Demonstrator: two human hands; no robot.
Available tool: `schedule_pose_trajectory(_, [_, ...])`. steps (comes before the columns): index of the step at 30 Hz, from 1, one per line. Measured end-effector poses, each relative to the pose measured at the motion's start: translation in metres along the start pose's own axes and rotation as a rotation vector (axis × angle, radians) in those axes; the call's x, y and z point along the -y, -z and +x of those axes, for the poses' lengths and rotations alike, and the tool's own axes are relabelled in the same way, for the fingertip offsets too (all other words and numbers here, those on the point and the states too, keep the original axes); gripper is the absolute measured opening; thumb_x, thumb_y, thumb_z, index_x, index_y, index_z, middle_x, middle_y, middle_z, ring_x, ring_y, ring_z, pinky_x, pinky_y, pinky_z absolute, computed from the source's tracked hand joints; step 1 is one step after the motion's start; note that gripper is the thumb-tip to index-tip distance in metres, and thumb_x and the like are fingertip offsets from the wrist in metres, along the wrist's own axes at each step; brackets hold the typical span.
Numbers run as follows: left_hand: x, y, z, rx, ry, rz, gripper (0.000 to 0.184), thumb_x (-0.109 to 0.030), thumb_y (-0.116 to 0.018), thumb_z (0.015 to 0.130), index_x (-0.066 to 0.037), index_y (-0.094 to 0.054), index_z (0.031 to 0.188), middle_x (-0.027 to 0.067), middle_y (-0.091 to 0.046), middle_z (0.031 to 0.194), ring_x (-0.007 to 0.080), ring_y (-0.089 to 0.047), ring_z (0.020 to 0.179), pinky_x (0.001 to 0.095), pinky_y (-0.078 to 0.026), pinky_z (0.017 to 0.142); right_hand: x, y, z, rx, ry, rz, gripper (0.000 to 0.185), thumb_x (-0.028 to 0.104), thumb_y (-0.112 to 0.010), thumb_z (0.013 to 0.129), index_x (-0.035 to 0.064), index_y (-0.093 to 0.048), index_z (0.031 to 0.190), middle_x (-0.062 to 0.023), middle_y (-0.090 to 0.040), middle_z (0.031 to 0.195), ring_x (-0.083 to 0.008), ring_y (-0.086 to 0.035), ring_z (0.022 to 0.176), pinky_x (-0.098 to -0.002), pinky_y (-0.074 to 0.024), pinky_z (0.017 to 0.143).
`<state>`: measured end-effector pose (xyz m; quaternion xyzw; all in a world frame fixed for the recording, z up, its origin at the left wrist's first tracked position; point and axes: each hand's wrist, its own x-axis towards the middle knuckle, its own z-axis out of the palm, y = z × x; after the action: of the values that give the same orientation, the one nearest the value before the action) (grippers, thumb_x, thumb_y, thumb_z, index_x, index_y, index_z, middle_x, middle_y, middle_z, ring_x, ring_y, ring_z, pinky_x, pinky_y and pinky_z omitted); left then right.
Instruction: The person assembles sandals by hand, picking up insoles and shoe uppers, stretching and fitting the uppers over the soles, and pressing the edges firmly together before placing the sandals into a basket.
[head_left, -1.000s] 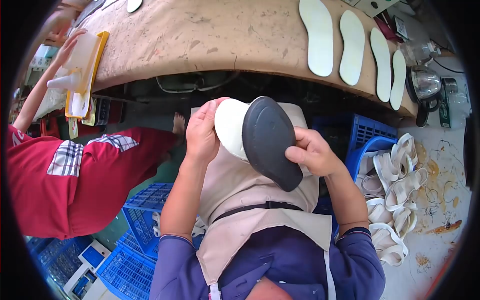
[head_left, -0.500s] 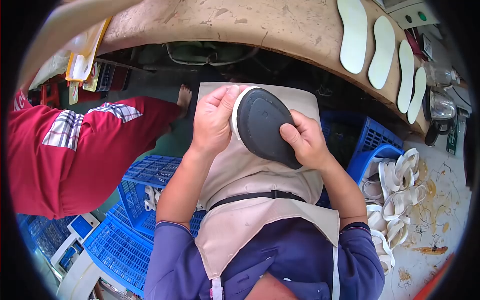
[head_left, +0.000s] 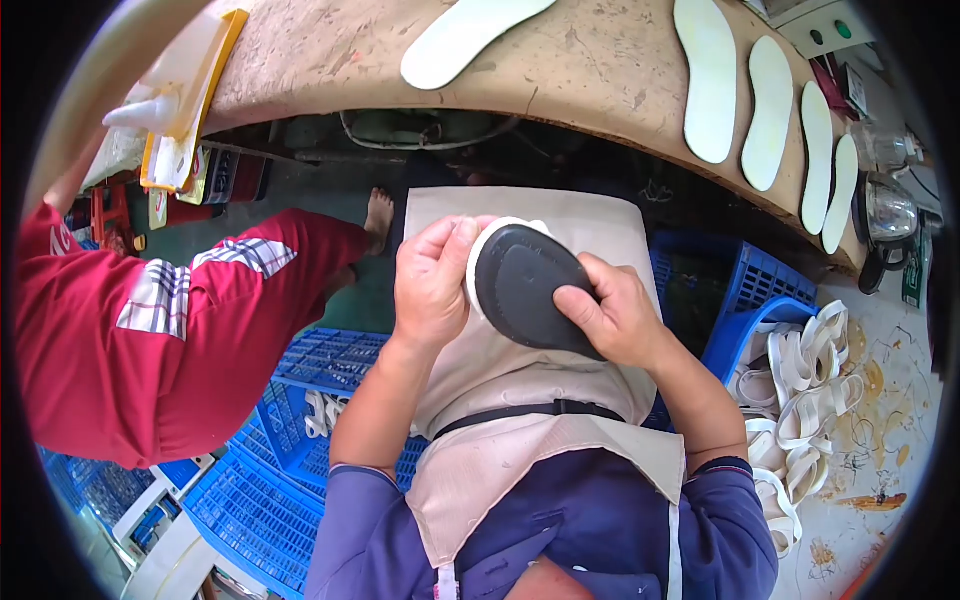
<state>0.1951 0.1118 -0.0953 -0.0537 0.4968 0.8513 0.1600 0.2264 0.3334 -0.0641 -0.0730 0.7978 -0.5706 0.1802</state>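
Both my hands hold a shoe sole (head_left: 528, 285) in front of my apron, its black underside facing up and a white edge showing at the upper left. My left hand (head_left: 433, 285) pinches that white edge between thumb and bent fingers. On the opposite side, my right hand (head_left: 622, 312) grips the sole with the thumb pressed on the black face. The fingers beneath the sole are hidden, as is its other face.
Ahead is a brown bench (head_left: 330, 60) bearing a white insole (head_left: 470, 40) and several more at the right. White sandals (head_left: 795, 390) fill a blue crate (head_left: 765, 300). Blue baskets (head_left: 250, 510) stand on the left, beside another person in red clothes (head_left: 200, 380).
A white insole now lies on the bench ahead, and the other person's arm has drawn left. My hands keep hold of the sole, which has tilted slightly. The view has shifted a little.
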Motion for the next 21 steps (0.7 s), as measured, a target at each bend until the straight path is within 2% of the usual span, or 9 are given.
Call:
schedule_pose_trajectory(1, [-0.001, 0.0, -0.003, -0.027, -0.002, 0.012, 0.035, -0.024, -0.049, 0.107, 0.007, -0.064, 0.107, 0.0123, -0.072, 0.096, 0.0149, -0.069, 0.083, 0.0274, -0.057, 0.077, 0.001, 0.001, -0.002, 0.035, -0.021, -0.017, 0.038, 0.036, -0.063, 0.097, -0.0003, -0.06, 0.09, -0.0203, -0.063, 0.069, -0.037, -0.067, 0.066, -0.0386, -0.0514, 0.062])
schedule_pose_trajectory(5, [-0.008, 0.003, -0.013, -0.049, -0.043, -0.003, 0.032, -0.021, -0.054, 0.106, 0.008, -0.067, 0.107, 0.0105, -0.072, 0.095, 0.0123, -0.066, 0.082, 0.0245, -0.053, 0.076, 0.008, -0.006, -0.004, 0.038, 0.023, -0.014, 0.038, 0.037, -0.064, 0.096, -0.0007, -0.06, 0.093, -0.0213, -0.064, 0.073, -0.0392, -0.067, 0.068, -0.0414, -0.0518, 0.062])
schedule_pose_trajectory(9, [-0.016, 0.005, -0.023, -0.027, -0.093, 0.018, 0.032, -0.019, -0.053, 0.106, 0.009, -0.067, 0.104, 0.0104, -0.069, 0.094, 0.0126, -0.064, 0.081, 0.0244, -0.051, 0.075, 0.022, -0.009, -0.007, 0.033, 0.049, -0.049, 0.04, 0.039, -0.065, 0.095, -0.0011, -0.061, 0.092, -0.0229, -0.066, 0.075, -0.0426, -0.066, 0.069, -0.0449, -0.0519, 0.062])
schedule_pose_trajectory(12, [-0.016, 0.003, -0.031, -0.021, -0.135, 0.021, 0.031, -0.02, -0.052, 0.106, 0.008, -0.067, 0.105, 0.0104, -0.068, 0.093, 0.013, -0.062, 0.082, 0.0253, -0.049, 0.075, 0.019, -0.017, -0.012, 0.032, 0.041, -0.082, 0.042, 0.039, -0.065, 0.095, -0.0025, -0.061, 0.091, -0.0235, -0.066, 0.074, -0.0427, -0.066, 0.067, -0.0457, -0.0521, 0.062])
schedule_pose_trajectory(13, [-0.012, 0.004, -0.035, -0.008, -0.093, -0.033, 0.031, -0.019, -0.051, 0.106, 0.007, -0.068, 0.104, 0.011, -0.067, 0.093, 0.0137, -0.061, 0.083, 0.0264, -0.049, 0.076, 0.015, -0.017, -0.014, 0.042, 0.045, -0.098, 0.043, 0.04, -0.065, 0.095, -0.003, -0.061, 0.09, -0.0235, -0.066, 0.073, -0.0426, -0.066, 0.066, -0.046, -0.0522, 0.062])
schedule_pose_trajectory(16, [-0.01, 0.013, -0.038, 0.105, -0.095, -0.102, 0.034, -0.024, -0.051, 0.106, 0.007, -0.066, 0.107, 0.0113, -0.067, 0.092, 0.014, -0.061, 0.082, 0.027, -0.049, 0.076, 0.019, -0.018, -0.018, 0.063, 0.07, -0.146, 0.042, 0.038, -0.066, 0.093, -0.0033, -0.06, 0.086, -0.0223, -0.065, 0.07, -0.0413, -0.065, 0.062, -0.0457, -0.052, 0.059])
schedule_pose_trajectory(17, [-0.011, 0.009, -0.042, 0.084, -0.074, -0.19, 0.05, -0.041, -0.057, 0.102, 0.007, -0.063, 0.118, 0.0128, -0.067, 0.096, 0.0163, -0.063, 0.088, 0.0267, -0.05, 0.079, 0.019, -0.018, -0.018, 0.067, 0.084, -0.164, 0.04, 0.036, -0.068, 0.092, -0.0027, -0.06, 0.085, -0.0211, -0.064, 0.068, -0.0402, -0.064, 0.06, -0.0447, -0.0516, 0.057])
schedule_pose_trajectory(20, [-0.024, 0.005, -0.039, 0.187, -0.135, 0.369, 0.074, -0.057, -0.063, 0.093, 0.008, -0.058, 0.129, 0.015, -0.069, 0.104, 0.0202, -0.067, 0.094, 0.0277, -0.051, 0.084, 0.017, -0.027, -0.016, 0.062, 0.131, -0.194, 0.038, 0.034, -0.07, 0.09, -0.0012, -0.058, 0.081, -0.0195, -0.061, 0.064, -0.0386, -0.063, 0.056, -0.0439, -0.0507, 0.054])
schedule_pose_trajectory(21, [-0.028, 0.013, -0.033, 0.274, -0.151, 0.453, 0.08, -0.059, -0.067, 0.089, 0.009, -0.058, 0.13, 0.0173, -0.072, 0.106, 0.0226, -0.071, 0.095, 0.0286, -0.054, 0.084, 0.015, -0.029, -0.015, 0.053, 0.154, -0.204, 0.038, 0.034, -0.071, 0.089, -0.0007, -0.058, 0.08, -0.0192, -0.06, 0.063, -0.0384, -0.063, 0.055, -0.0441, -0.0505, 0.053])
